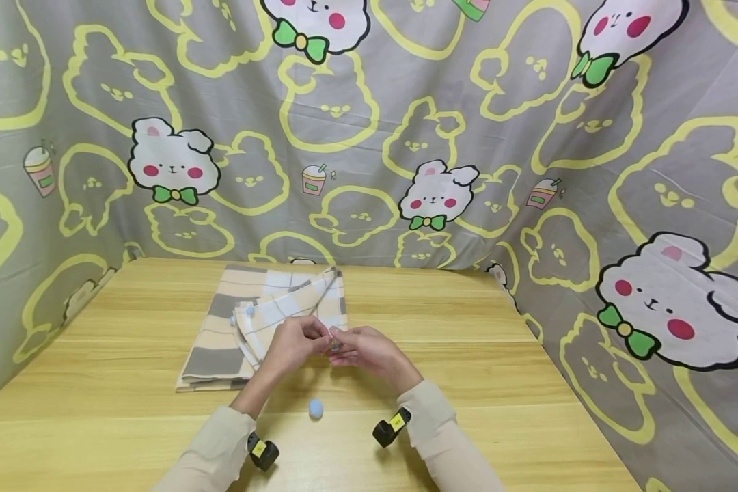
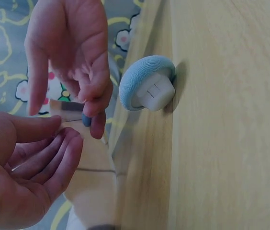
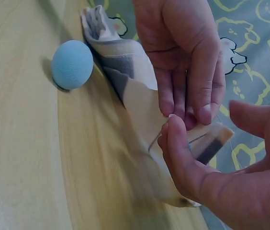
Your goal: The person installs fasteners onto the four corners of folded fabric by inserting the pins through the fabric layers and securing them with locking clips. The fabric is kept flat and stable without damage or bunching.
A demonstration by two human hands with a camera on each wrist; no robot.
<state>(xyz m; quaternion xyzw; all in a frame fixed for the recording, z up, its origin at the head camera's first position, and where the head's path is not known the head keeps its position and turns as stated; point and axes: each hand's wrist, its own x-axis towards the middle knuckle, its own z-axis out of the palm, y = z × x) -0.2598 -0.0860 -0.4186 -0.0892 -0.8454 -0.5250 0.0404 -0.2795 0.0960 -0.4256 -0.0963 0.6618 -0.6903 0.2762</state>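
Both hands meet at the near right part of a folded plaid cloth [image 1: 215, 359] in cream, grey and white. My left hand [image 1: 292, 345] brings its thumb and fingertips close together there; what lies between them is hidden. The fingers of my right hand [image 1: 369, 352] curl round a small blue piece [image 2: 86, 120], mostly covered, while its thumb stands apart in the right wrist view. Nearer me, a mushroom-shaped fastener [image 1: 316, 408] lies on the table. The left wrist view shows its ribbed light-blue cap [image 2: 147, 74] and white slotted stem [image 2: 158, 93].
Two more blue round pieces sit at the folded flap's left corner, one of them a blue cap [image 1: 250, 309]. The wooden table [image 1: 467, 307] carries everything. A patterned grey curtain [image 1: 357, 157] hangs behind it and along its sides.
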